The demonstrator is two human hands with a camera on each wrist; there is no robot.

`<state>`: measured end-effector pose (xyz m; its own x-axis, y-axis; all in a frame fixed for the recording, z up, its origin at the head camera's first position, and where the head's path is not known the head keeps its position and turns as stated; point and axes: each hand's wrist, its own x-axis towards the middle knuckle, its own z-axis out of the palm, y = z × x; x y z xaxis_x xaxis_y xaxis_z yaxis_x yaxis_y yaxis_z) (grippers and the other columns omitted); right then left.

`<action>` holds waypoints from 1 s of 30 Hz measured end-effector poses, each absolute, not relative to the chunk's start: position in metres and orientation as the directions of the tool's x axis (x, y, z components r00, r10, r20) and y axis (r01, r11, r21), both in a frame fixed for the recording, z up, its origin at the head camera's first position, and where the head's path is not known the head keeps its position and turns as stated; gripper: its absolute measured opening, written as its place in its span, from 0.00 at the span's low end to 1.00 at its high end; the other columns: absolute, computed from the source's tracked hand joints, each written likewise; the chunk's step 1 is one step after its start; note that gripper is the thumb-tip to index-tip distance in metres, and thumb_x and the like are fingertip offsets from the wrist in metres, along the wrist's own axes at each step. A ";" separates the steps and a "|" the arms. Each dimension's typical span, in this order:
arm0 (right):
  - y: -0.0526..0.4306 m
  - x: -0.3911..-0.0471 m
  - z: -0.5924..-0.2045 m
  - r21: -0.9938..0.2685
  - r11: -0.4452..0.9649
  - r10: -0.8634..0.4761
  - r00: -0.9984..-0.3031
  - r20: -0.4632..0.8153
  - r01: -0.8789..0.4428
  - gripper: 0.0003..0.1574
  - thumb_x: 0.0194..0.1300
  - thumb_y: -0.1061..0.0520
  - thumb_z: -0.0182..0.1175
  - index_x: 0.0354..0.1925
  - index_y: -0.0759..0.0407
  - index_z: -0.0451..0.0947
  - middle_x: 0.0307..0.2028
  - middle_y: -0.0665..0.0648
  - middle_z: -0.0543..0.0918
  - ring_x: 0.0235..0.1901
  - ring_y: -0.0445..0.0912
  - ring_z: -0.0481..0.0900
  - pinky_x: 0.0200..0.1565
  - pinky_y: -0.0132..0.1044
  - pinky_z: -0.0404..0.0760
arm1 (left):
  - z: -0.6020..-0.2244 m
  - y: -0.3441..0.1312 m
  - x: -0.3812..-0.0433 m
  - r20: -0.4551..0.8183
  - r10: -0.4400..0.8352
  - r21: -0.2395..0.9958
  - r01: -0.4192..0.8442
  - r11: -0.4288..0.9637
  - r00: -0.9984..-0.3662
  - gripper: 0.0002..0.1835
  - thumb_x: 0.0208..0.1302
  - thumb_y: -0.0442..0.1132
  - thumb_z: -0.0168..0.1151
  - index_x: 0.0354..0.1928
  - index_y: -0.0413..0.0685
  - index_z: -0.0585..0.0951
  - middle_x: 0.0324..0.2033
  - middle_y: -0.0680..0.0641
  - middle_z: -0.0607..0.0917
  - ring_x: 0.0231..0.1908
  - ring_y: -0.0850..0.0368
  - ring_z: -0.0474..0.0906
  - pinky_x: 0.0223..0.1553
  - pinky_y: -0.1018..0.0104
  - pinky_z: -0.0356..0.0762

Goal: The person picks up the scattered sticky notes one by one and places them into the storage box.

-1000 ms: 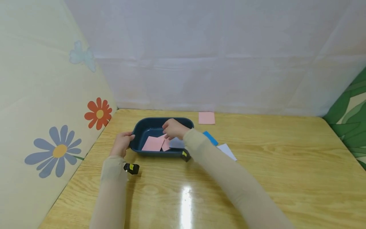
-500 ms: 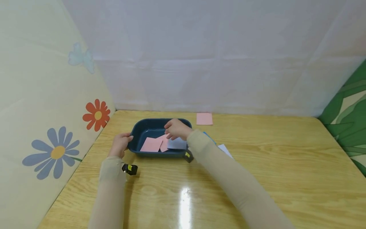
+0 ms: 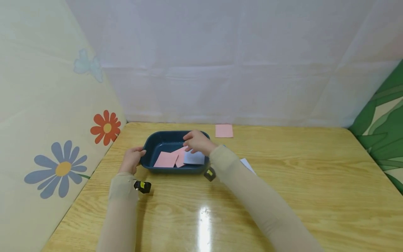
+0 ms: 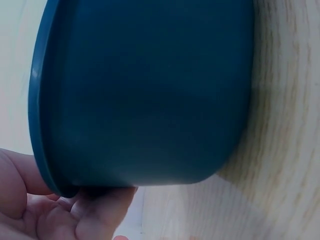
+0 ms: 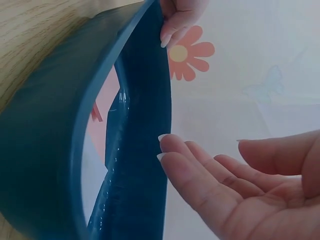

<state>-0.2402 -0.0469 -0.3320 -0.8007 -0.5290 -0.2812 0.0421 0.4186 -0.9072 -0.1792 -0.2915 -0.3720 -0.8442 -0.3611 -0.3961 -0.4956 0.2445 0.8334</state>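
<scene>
A dark blue plastic bin [image 3: 176, 170] stands on the table, and pink sticky notes [image 3: 165, 159] and a pale blue sticky note [image 3: 193, 158] lie on its floor. My left hand [image 3: 130, 159] grips the left end of the rim; in the left wrist view the thumb and fingers [image 4: 102, 212] pinch the rim of the bin [image 4: 150, 95]. Over the right part of the bin hovers my right hand [image 3: 199, 142]. In the right wrist view that hand [image 5: 235, 190] has loosely bent, parted fingers and holds nothing.
A pink note [image 3: 224, 131] lies near the back edge of the table [image 3: 299, 175]. A white note [image 3: 248, 166] sits right of the bin, partly behind the right sleeve. Only a sliver of a blue piece shows by that sleeve. A curtain [image 3: 189, 70] hangs behind.
The right hand has moved slightly right and off the pale blue note, so more of the note shows in the bin. The left hand keeps its grip on the rim.
</scene>
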 end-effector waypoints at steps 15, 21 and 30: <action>-0.030 -0.234 -0.336 -0.932 0.356 -0.514 -0.821 -0.249 0.060 0.25 0.75 0.64 0.48 0.67 0.72 0.64 0.56 0.70 0.77 0.50 0.56 0.80 0.50 0.45 0.81 | -0.373 -0.293 -0.178 -0.399 -0.346 0.831 -0.494 0.256 -0.849 0.24 0.78 0.35 0.40 0.70 0.29 0.60 0.66 0.29 0.65 0.61 0.39 0.67 0.64 0.48 0.63; -0.024 -0.231 -0.335 -0.943 0.327 -0.513 -0.828 -0.226 0.055 0.25 0.74 0.64 0.48 0.66 0.72 0.64 0.55 0.69 0.78 0.50 0.57 0.80 0.51 0.48 0.80 | -0.374 -0.294 -0.179 -0.399 -0.349 0.833 -0.494 0.248 -0.848 0.25 0.78 0.36 0.39 0.71 0.31 0.59 0.66 0.30 0.66 0.61 0.40 0.68 0.65 0.49 0.64; -0.020 -0.229 -0.332 -0.941 0.331 -0.505 -0.831 -0.234 0.064 0.25 0.75 0.64 0.48 0.66 0.72 0.64 0.56 0.69 0.77 0.50 0.57 0.80 0.51 0.47 0.80 | -0.374 -0.295 -0.179 -0.403 -0.355 0.832 -0.499 0.243 -0.844 0.24 0.78 0.36 0.39 0.71 0.31 0.60 0.66 0.31 0.66 0.61 0.41 0.68 0.65 0.50 0.64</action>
<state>-0.2287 -0.0203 -0.3322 -0.8308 -0.5049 -0.2342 0.0639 0.3314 -0.9413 -0.1792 -0.2947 -0.3743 -0.8436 -0.3553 -0.4027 -0.4993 0.2428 0.8317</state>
